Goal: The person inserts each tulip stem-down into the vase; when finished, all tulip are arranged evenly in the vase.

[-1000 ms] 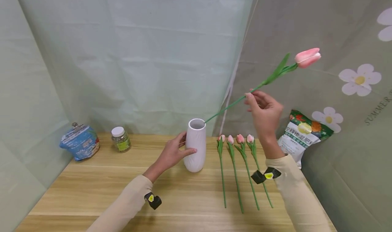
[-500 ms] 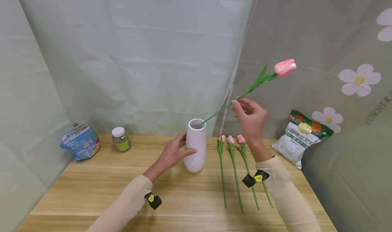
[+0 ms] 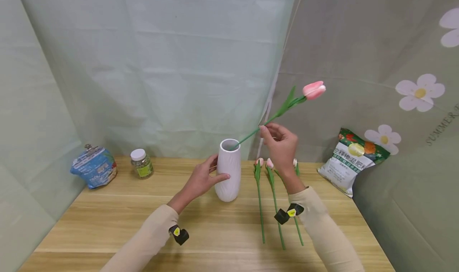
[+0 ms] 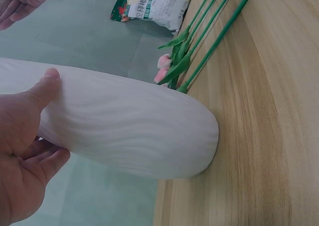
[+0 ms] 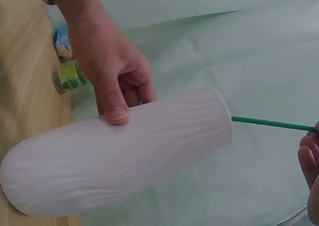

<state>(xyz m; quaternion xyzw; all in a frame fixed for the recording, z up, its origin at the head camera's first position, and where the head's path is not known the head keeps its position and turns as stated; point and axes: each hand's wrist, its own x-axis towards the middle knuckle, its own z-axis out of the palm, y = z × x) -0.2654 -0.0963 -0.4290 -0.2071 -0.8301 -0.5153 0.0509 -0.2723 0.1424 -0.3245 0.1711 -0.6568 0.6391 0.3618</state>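
One pink tulip (image 3: 285, 107): stem pinched in the right hand (image 3: 282, 145), long axis slanting down leftward, lower end within the mouth of one white vase (image 3: 229, 165). Vase: upright on desk (image 3: 125, 212), lower left of right hand, gripped at its side by the left hand (image 3: 202, 180).

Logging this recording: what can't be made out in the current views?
Head: the lower stem end of the held tulip, hidden inside the white vase.
Head: most of the rightmost lying tulip, behind the right arm.
Head: the finest print on the fertilizer bag, too small.
Left wrist: the vase's rim, cut off by the left edge.
Right wrist: the held tulip's bloom, beyond the right edge.
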